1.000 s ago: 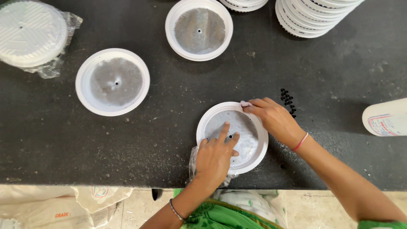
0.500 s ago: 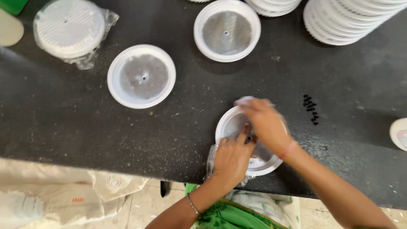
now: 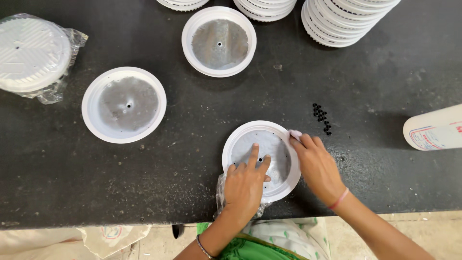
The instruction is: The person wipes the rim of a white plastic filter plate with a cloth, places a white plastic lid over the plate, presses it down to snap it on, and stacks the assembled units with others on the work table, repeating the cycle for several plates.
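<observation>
From my head camera I look down at a dark table. My left hand lies flat on a round white lid near the front edge of the table. My fingers are spread and loose, not gripping, and two fingertips press on the grey middle of the lid, next to its small hole. My left wrist has a thin bracelet and comes up from below the table edge.

My right hand comes in from the lower right, arm slanted. Its fingers curl over the right rim of the lid and pinch a small pale piece there.

A bit of clear plastic wrap sticks out under the lid, by my left hand.

Just right of the lid is a little pile of black beads. Farther right lies a white bottle on its side. Two more open lids sit up and to the left, well apart. A wrapped lid is in the far left corner, and stacks of lids line the back edge. There is bare table between my lid and the others.
</observation>
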{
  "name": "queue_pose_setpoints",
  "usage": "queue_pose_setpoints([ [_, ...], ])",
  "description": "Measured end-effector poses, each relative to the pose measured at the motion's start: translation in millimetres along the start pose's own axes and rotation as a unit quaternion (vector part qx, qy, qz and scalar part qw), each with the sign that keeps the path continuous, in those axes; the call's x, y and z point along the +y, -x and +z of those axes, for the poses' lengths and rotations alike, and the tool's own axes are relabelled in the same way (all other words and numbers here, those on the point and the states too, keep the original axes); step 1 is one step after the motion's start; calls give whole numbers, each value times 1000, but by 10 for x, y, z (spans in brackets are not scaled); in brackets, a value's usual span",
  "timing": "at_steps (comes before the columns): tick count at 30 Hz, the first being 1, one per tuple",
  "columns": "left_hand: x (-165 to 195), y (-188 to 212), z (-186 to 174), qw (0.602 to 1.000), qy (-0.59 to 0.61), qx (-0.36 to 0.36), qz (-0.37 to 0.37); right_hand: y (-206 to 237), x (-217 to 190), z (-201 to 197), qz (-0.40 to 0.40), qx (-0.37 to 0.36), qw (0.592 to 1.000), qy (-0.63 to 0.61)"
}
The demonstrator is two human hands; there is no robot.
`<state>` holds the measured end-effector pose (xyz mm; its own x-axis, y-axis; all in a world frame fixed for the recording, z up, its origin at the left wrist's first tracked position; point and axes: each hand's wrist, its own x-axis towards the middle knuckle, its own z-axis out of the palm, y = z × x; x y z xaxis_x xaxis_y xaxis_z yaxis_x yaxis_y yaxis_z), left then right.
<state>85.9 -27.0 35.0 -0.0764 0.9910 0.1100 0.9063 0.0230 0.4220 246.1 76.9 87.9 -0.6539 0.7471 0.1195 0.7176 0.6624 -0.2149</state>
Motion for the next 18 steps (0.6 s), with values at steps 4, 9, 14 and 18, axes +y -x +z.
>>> queue_pose_setpoints([
  [4,-65,23,60,1000,-15,4,11,-310,-163,259,-34,17,999,-28],
  [9,-113,-8,125,998,-51,-25,-14,-645,-494,446,-127,17,989,-74],
  [14,-81,15,46,1000,0,22,0,-367,-68,155,-43,29,999,15],
  [18,-52,1,-31,1000,2,29,11,-58,95,138,51,-13,999,-4],
])
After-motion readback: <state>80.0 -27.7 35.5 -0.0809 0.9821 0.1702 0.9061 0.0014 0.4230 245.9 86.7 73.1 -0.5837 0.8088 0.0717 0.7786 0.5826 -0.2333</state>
